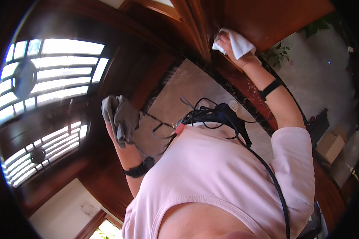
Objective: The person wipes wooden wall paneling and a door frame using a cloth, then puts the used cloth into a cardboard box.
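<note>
My right hand (pixel 227 44) grips a folded white cloth (pixel 242 44) and presses it at the edge of a reddish-brown wooden panel (pixel 266 21), beside a moulded wooden frame (pixel 194 27). The cloth hangs partly over the back of the hand. On the left, a crumpled grey cloth (pixel 125 119) drapes over my left hand (pixel 106 119) and hides most of it, so its fingers do not show. This hand is held up near the dark wooden door with barred window openings (pixel 62 68).
Black cables (pixel 236 128) hang across my front. Below lies a grey tiled floor (pixel 188 80) with a dark marble border (pixel 227 86). Leafy plants (pixel 278 55) stand beyond the wooden panel. A cardboard box (pixel 330 146) sits at the right. A barred lower window (pixel 48 152) is at the left.
</note>
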`<state>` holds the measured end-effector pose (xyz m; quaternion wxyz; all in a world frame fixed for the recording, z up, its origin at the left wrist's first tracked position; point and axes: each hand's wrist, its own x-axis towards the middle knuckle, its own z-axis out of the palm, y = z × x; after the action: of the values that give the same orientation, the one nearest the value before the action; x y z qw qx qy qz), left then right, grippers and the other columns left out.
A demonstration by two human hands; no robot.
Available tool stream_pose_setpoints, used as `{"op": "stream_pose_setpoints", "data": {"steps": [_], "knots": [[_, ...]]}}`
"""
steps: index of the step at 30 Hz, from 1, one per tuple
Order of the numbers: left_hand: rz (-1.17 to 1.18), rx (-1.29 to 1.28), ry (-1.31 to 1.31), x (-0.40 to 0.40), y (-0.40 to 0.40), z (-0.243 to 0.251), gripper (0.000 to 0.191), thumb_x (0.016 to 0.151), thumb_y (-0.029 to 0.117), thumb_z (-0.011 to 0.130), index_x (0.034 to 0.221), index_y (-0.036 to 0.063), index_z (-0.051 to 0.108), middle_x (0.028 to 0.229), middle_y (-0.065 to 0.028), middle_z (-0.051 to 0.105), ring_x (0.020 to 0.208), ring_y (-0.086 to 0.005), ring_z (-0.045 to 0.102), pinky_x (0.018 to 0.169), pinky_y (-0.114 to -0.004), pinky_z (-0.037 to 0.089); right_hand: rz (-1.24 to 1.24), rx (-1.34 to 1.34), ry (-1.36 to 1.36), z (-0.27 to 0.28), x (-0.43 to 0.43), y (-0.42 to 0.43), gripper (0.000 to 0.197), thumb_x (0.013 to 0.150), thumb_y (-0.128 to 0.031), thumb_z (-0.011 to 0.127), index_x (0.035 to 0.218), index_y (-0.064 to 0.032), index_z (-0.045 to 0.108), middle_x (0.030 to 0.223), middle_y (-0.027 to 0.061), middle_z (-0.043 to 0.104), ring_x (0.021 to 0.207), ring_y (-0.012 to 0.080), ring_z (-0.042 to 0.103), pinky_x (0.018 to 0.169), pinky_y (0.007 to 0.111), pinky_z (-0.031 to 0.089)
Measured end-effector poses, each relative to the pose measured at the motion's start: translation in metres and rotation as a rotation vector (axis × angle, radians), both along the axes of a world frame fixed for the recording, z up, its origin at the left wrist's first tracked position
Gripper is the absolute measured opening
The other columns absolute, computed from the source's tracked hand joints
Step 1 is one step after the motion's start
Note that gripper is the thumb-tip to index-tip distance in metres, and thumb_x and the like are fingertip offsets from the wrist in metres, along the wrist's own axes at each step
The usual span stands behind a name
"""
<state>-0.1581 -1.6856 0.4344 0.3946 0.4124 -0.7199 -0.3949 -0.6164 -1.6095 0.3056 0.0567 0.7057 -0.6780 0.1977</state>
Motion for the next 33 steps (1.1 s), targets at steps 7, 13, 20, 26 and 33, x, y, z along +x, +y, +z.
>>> {"op": "stream_pose_setpoints", "data": {"steps": [7,13,20,26,33], "knots": [[0.071,0.097,-0.003,0.025,-0.001,0.013,0.037,0.093,0.028,0.053,0.122,0.0053,0.047,0.116,-0.0087,0.054,0.107,-0.018,0.052,0.09,-0.035,0.046,-0.084,0.151,-0.017,-0.129,0.018,-0.021,0.024,0.091,-0.023,0.042,0.103,-0.0065,0.054,0.11,0.012,0.057,0.103,0.0295,0.055,0.088,0.036,0.045],[-0.007,0.432,0.317,0.001,-0.002,0.032,0.035,0.093,0.029,0.051,0.119,0.0055,0.049,0.114,-0.0084,0.055,0.106,-0.0181,0.053,0.09,-0.035,0.046,-0.339,0.144,-0.795,-0.173,0.036,0.011,0.032,0.087,-0.033,0.055,0.11,-0.0118,0.06,0.113,0.0143,0.06,0.107,0.0305,0.056,0.091,0.036,0.043],[-0.131,0.67,0.495,-0.049,-0.017,0.026,0.032,0.094,0.03,0.05,0.115,0.0058,0.05,0.111,-0.0081,0.056,0.104,-0.0183,0.054,0.09,-0.035,0.046,-0.242,0.243,-1.108,-0.221,0.03,0.067,0.032,0.086,-0.025,0.054,0.115,-0.0113,0.058,0.123,0.0101,0.053,0.12,0.0286,0.046,0.099,0.037,0.039],[-0.177,0.768,0.551,-0.074,-0.011,0.025,0.031,0.094,0.03,0.048,0.112,0.0061,0.052,0.109,-0.0077,0.057,0.102,-0.0184,0.055,0.09,-0.035,0.046,-0.354,-0.04,-0.863,-0.228,-0.032,0.128,0.037,0.073,0.002,0.058,0.105,-0.0134,0.065,0.1,0.0131,0.063,0.099,0.0313,0.059,0.088,0.038,0.047],[-0.153,0.818,0.592,-0.09,0.013,0.023,0.029,0.094,0.031,0.047,0.109,0.0064,0.053,0.106,-0.0074,0.058,0.1,-0.0186,0.056,0.09,-0.036,0.046,-0.772,-0.383,-1.211,-0.171,-0.18,0.094,0.039,0.091,-0.009,0.045,0.128,-0.0114,0.055,0.111,0.0204,0.064,0.108,0.023,0.058,0.093,0.033,0.041]]}}
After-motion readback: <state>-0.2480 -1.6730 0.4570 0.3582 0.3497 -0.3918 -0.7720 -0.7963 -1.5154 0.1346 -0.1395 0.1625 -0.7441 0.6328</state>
